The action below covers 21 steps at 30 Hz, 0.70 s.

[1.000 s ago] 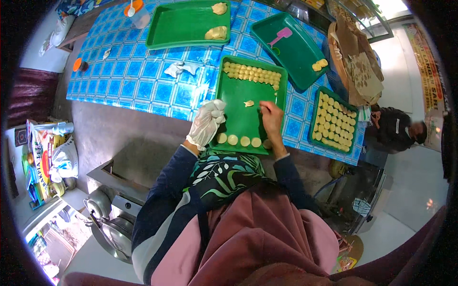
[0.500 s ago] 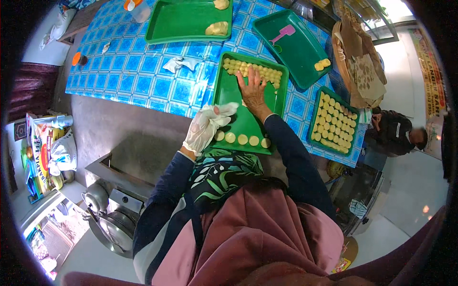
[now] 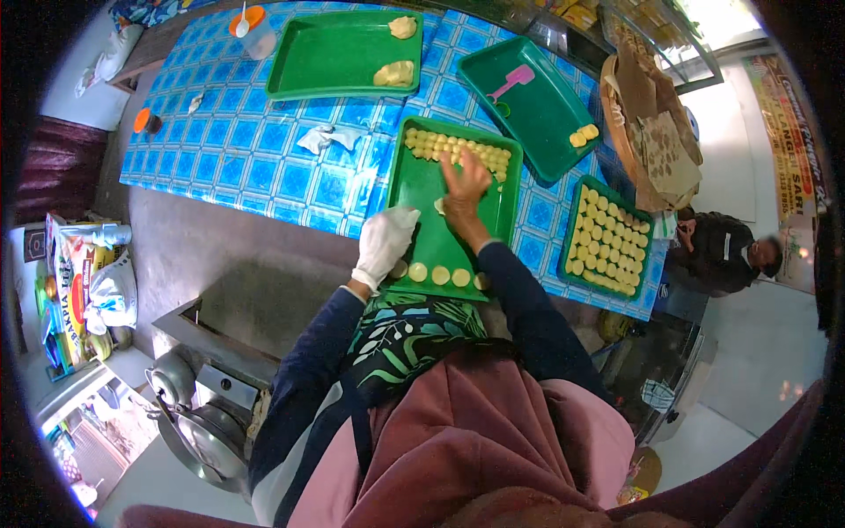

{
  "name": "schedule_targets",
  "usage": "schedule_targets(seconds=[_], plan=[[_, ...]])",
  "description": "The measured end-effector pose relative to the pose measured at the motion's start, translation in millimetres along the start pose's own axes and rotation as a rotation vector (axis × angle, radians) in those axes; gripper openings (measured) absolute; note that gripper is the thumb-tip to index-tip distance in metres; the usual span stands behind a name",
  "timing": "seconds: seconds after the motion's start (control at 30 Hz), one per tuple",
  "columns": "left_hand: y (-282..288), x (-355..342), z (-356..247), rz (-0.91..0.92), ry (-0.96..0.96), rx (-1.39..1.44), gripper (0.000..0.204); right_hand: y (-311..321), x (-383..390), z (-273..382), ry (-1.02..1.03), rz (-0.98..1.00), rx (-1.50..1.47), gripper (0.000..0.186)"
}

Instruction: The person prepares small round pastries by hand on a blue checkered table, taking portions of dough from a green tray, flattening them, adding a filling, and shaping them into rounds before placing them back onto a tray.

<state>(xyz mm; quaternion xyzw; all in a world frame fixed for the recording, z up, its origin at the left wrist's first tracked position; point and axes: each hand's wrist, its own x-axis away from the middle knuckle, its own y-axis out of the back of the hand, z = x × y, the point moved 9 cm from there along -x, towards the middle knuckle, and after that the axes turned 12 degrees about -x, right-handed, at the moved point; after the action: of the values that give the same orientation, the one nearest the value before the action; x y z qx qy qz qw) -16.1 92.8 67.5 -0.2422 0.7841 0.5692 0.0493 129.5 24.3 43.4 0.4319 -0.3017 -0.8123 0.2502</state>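
My left hand, in a white glove, is curled at the left side of the green tray; whatever it may hold is hidden. My bare right hand, blurred, reaches over the middle of that tray, fingers near the packed small yellow dough balls at its far end; its grip is unclear. A small dough piece shows partly beside the right hand. A row of flattened pale discs lies along the near end.
Around are a tray with two dough lumps, a darker tray with pink scoop, a tray of discs, a brown basket, a cloth, cups, pots lower left and another person at right.
My right hand first moved forward to the dough balls, then drew slightly back. My left fingers partly straightened, then folded again. The view has shifted slightly.
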Motion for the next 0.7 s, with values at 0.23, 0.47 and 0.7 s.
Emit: schedule_targets(seconds=[0.23, 0.47, 0.7], plan=[[-74, 4, -48, 0.465, -0.148, -0.26, 0.079, 32, 76, -28, -0.188, 0.308, 0.069, 0.077], [-83, -7, -53, 0.467, -0.177, -0.313, 0.07, 33, 75, -22, -0.181, 0.511, 0.128, 0.079], [-70, -21, -43, 0.444, -0.112, -0.26, 0.055, 33, 65, -23, -0.115, 0.452, 0.134, 0.079]])
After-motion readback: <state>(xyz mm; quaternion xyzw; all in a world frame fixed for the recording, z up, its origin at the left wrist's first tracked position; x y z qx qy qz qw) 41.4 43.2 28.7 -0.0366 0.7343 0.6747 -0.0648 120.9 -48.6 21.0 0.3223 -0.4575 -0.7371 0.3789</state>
